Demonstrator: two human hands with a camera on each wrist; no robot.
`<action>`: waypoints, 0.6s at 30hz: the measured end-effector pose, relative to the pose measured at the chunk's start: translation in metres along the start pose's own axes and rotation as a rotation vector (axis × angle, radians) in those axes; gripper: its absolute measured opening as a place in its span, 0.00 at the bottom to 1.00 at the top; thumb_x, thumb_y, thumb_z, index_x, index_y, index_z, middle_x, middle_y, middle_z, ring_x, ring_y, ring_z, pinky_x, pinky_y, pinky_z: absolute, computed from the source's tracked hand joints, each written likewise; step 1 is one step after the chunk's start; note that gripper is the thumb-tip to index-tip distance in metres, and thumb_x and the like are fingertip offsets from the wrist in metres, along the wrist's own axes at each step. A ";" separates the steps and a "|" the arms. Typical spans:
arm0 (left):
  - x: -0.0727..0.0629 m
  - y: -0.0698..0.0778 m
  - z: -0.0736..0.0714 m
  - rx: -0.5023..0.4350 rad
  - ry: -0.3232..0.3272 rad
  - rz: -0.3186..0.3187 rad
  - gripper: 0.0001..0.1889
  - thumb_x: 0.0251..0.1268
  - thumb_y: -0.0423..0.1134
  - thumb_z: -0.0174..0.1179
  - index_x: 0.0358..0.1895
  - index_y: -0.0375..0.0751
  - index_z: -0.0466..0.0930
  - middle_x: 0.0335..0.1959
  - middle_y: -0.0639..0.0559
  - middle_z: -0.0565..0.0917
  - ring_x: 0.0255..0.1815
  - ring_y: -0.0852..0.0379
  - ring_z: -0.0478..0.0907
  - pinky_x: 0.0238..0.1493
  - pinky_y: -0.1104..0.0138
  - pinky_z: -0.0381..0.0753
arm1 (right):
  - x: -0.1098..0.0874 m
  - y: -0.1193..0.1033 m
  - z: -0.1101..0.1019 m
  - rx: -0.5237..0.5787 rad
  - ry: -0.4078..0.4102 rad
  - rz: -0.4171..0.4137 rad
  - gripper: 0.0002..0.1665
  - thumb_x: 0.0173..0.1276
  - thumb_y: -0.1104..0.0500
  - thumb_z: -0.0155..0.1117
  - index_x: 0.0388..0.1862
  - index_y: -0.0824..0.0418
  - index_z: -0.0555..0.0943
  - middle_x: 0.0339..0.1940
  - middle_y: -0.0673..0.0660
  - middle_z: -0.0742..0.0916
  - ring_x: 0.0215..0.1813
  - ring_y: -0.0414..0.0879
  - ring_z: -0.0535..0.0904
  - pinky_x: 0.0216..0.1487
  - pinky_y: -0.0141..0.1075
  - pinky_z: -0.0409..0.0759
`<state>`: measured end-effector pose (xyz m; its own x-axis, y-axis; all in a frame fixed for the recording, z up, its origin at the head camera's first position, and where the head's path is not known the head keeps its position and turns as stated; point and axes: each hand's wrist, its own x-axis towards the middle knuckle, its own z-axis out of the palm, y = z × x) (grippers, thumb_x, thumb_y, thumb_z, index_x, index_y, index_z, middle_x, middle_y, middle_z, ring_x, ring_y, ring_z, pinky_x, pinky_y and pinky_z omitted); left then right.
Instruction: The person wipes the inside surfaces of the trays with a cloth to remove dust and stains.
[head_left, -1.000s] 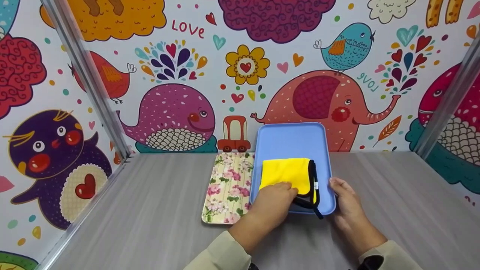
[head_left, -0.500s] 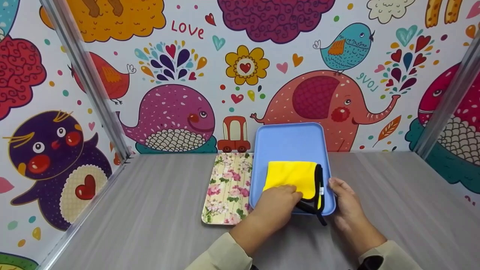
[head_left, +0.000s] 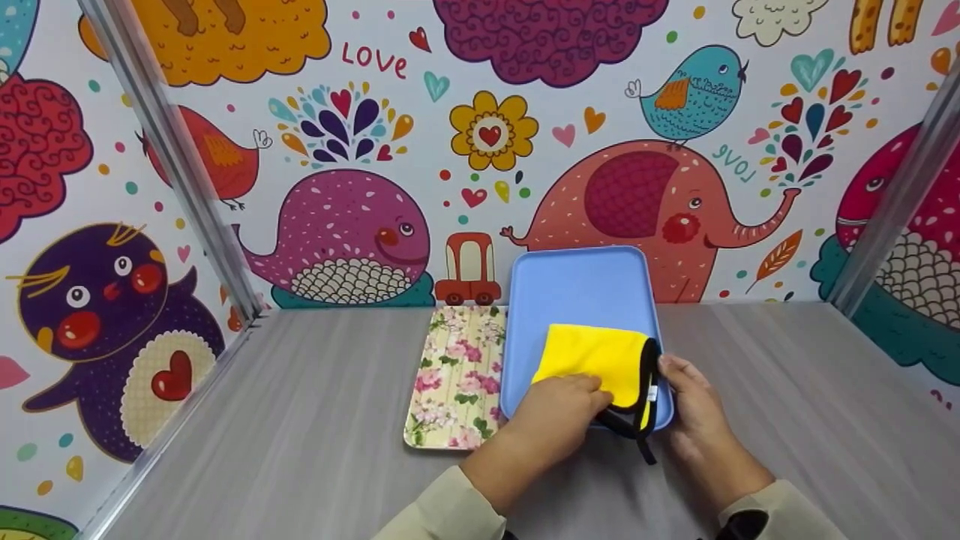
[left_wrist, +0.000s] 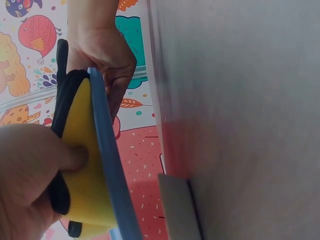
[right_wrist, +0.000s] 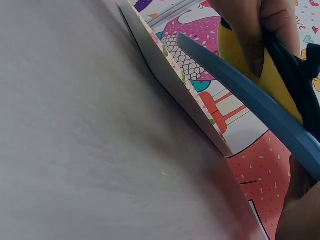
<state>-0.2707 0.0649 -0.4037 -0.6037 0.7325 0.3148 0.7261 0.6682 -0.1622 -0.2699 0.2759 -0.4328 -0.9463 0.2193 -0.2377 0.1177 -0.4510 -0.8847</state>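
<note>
A light blue tray is held up off the table, tilted, its far end overlapping the wall in the head view. My right hand grips its right edge, thumb on the rim and fingers behind. Across the tray's lower part lies a folded yellow cloth with black edging, a small white label and a black loop. My left hand pinches this cloth against the tray's face; in the left wrist view the thumb is tucked into the fold of the cloth. The tray's edge stands clear of the table in the right wrist view.
A floral tray lies on the grey table, just left of the blue tray and partly covered by it. Behind stands a wall printed with cartoon animals, with metal corner posts at the sides.
My left hand has slid the cloth rightward and down across the blue tray, to its right edge, turning it slightly. The right hand keeps its grip and the tray hardly moves.
</note>
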 end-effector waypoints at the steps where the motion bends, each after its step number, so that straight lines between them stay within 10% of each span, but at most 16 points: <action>1: 0.000 0.000 0.000 0.002 0.002 0.002 0.14 0.72 0.41 0.66 0.57 0.59 0.88 0.52 0.61 0.89 0.50 0.63 0.84 0.59 0.73 0.82 | 0.000 0.000 0.000 -0.004 -0.007 -0.006 0.15 0.81 0.50 0.58 0.33 0.41 0.85 0.37 0.39 0.88 0.44 0.36 0.83 0.54 0.27 0.84; 18: 0.000 -0.003 0.003 0.000 0.008 0.027 0.11 0.74 0.41 0.64 0.53 0.59 0.89 0.46 0.62 0.87 0.43 0.63 0.81 0.54 0.74 0.83 | 0.002 0.002 -0.003 0.022 -0.014 -0.028 0.17 0.82 0.51 0.56 0.31 0.42 0.85 0.36 0.40 0.88 0.43 0.35 0.82 0.53 0.26 0.83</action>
<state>-0.2735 0.0630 -0.4057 -0.5809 0.7494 0.3178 0.7424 0.6478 -0.1706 -0.2707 0.2781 -0.4357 -0.9532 0.2199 -0.2076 0.0852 -0.4635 -0.8820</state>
